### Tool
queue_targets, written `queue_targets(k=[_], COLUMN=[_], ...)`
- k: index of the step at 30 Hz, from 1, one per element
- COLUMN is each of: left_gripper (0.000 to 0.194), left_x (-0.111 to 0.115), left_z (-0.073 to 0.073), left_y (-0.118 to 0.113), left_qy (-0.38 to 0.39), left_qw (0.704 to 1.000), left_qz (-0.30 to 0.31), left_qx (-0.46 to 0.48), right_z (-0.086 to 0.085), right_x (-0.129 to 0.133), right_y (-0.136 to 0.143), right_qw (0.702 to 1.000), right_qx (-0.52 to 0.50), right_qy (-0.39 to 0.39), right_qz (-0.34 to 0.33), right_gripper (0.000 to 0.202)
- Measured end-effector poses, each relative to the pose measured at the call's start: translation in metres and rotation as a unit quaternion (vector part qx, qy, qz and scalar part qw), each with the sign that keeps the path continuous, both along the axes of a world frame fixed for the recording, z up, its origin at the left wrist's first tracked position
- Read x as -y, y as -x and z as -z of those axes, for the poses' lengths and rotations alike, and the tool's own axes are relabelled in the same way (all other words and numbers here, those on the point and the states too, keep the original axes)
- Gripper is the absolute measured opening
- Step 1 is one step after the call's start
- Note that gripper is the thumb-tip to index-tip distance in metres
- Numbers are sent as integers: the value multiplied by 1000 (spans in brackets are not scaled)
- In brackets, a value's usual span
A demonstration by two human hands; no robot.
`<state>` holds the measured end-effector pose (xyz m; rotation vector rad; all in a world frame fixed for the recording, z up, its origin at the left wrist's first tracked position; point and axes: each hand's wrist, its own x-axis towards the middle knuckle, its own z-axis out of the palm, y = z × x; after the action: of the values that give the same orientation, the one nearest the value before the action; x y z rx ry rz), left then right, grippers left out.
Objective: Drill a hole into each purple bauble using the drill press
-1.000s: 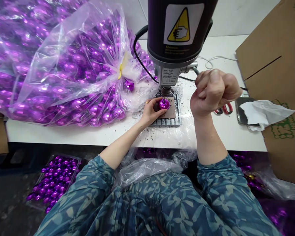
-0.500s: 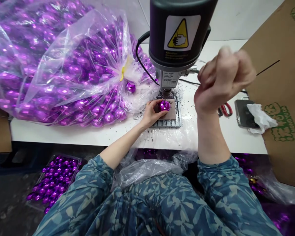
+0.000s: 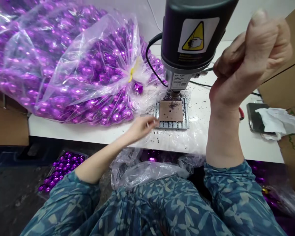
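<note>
A: What lay nearest you, and where were your hands?

B: Just beneath the near edge of the white table [image 3: 258, 147], a shiny purple ball [image 3: 152, 159] showed between folds of clear plastic [image 3: 149, 172]. Farther in, your left hand [image 3: 144, 126] was blurred near the near left corner of a brown board [image 3: 174, 116], its fingers half uncurled, with no object visible in them. The board lay flat on a grooved metal base [image 3: 186, 118]. Beyond, on the right, your right hand [image 3: 253, 52] was clenched, with a metal lever [image 3: 206, 70] running into it.

A: How would they have handled?

B: The ball looked light, slick and thin-shelled; a gentle pinch around its widest part would have suited it. The board seemed stiff, best taken by its edges. The lever seemed rigid, best held at its outer end, inside your fist.

A: Which way did they point?

B: The round ball had no clear long axis. The board's edges ran left-right and near-far; I couldn't tell which was longer. The lever reached rightward from the drill press [image 3: 199, 55], which stood upright.
</note>
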<state>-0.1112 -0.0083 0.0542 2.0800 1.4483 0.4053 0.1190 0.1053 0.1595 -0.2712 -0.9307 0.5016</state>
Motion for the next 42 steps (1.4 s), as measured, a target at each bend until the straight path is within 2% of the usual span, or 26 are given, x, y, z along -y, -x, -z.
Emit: queue_targets(k=[2, 4, 7, 10, 12, 14, 16, 18, 20, 22, 24, 27, 32, 35, 39, 42], left_gripper=[33, 35, 41, 51, 51, 46, 45, 49, 51, 52, 52, 46, 31, 28, 41, 50], left_x=[-50, -102, -158, -177, -177, -169, -153, -131, -103, -77, -59, -50, -65, -73, -80, -84], left_z=[1, 3, 8, 12, 13, 11, 6, 0, -5, -5, 0, 15, 39, 48, 57, 64], left_y=[12, 22, 29, 33, 39, 47, 53, 53, 44, 28, 10, -11, -26, -28, -31, -36], left_qy=[-145, -202, -146, -111, -116, -156, -213, -236, -194, -93, 26, 138, 157, 128, 91, 78], left_qw=[982, 961, 940, 924, 930, 949, 961, 951, 930, 909, 885, 857, 850, 871, 905, 921], left_qz=[-120, -164, -198, -198, -191, -185, -171, -153, -142, -136, -129, -137, -184, -178, -154, -146], left_qx=[-21, -94, -238, -309, -291, -202, -46, 130, 278, 383, 447, 478, 467, 439, 387, 351], right_z=[0, 1, 3, 4, 5, 5, 5, 5, 4, 4, 4, 5, 7, 8, 10, 11], right_x=[-2, -4, -6, -5, -4, -3, -2, -1, -1, -2, -4, -7, -5, -4, -5, -6], right_y=[0, 1, 0, -1, -2, -2, -2, -1, -1, 0, 1, 1, -1, -3, -4, -3], right_qw=[1000, 1000, 999, 999, 999, 999, 999, 999, 999, 999, 999, 999, 1000, 1000, 1000, 999], right_qx=[-9, -14, -20, -22, -23, -24, -25, -26, -27, -29, -32, -24, 4, 10, 16, 34], right_qy=[-9, -18, -26, -20, -19, -22, -22, -20, -19, -19, -25, -31, -22, -21, -21, -15], right_qz=[3, 4, 2, -10, -17, -21, -24, -29, -31, -29, -20, -11, -7, -12, -15, 10], right_gripper=[65, 65, 65, 61, 59, 57, 56, 54, 53, 52, 54, 54, 56, 56, 57, 61])
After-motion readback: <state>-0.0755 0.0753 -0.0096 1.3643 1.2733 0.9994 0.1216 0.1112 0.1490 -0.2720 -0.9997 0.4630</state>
